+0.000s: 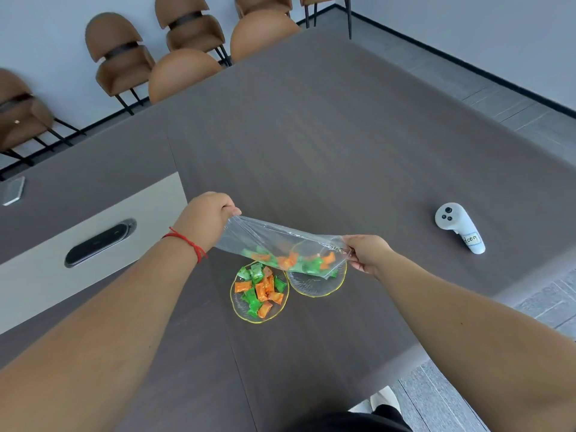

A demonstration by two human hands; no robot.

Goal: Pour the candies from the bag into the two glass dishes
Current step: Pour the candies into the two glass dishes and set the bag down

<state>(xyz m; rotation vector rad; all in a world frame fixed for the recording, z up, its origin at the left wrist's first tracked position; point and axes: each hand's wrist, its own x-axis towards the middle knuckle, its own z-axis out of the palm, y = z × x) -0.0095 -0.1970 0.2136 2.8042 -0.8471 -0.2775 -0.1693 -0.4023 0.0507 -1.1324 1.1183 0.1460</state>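
Candies (260, 291): half poured, heaped in left dish (241, 310). Remainder inside bag (280, 241), held above right dish (314, 288), bare beside left dish. Left hand (205, 216), right hand (366, 252) each pinching a bag end.

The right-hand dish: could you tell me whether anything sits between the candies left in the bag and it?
Nothing visible does. The bag, held by the left hand and right hand, hangs directly over the right-hand dish, whose visible part is bare. The left dish is already filled.
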